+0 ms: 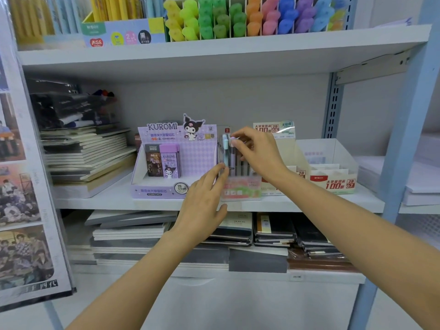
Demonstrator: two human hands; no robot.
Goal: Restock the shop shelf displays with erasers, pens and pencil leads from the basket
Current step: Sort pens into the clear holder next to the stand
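Note:
A clear plastic pen display (240,189) stands on the middle shelf (114,198), with several pens (227,151) upright in it. My right hand (257,153) pinches the top of one pen at its pale cap. My left hand (202,198) reaches up from below, fingertips touching the display's left side near the pens' lower part. Left of it sits a purple Kuromi pencil lead display box (176,163) holding two lead packs (164,160). To the right stand white lead boxes (331,172) marked 2B. No basket is in view.
Stacks of notebooks (88,156) fill the shelf's left side and the shelf below (238,234). Coloured highlighters (238,17) line the top shelf. A blue metal upright (404,139) bounds the right side; a poster sheet (21,186) hangs at left.

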